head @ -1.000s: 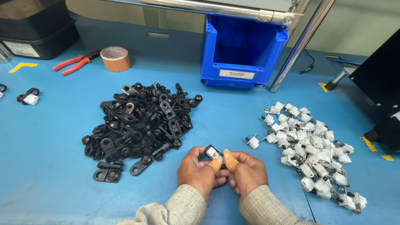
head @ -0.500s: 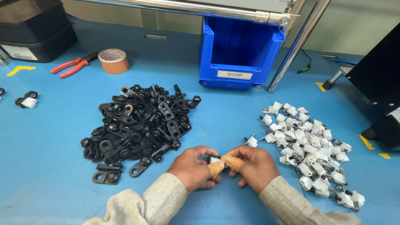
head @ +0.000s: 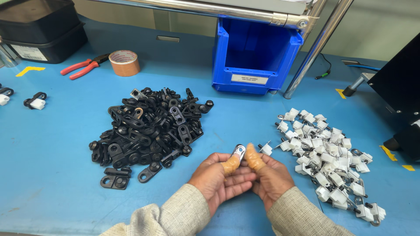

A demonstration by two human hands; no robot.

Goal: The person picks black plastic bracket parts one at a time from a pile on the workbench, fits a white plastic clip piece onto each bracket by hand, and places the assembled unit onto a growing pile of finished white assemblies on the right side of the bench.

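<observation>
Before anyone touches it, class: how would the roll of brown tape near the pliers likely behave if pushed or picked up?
The roll of brown tape lies flat on its side on the blue table, so a push would probably slide it, not roll it. Its open, hollow core suggests it is light for its size. Stood on edge, its round shape would likely roll toward the red-handled pliers.

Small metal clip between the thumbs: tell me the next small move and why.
Probably reach the left hand toward the black clamp pile: both hands pinch only the small metal clip, with the right hand beside it, and no black part is in hand.
</observation>
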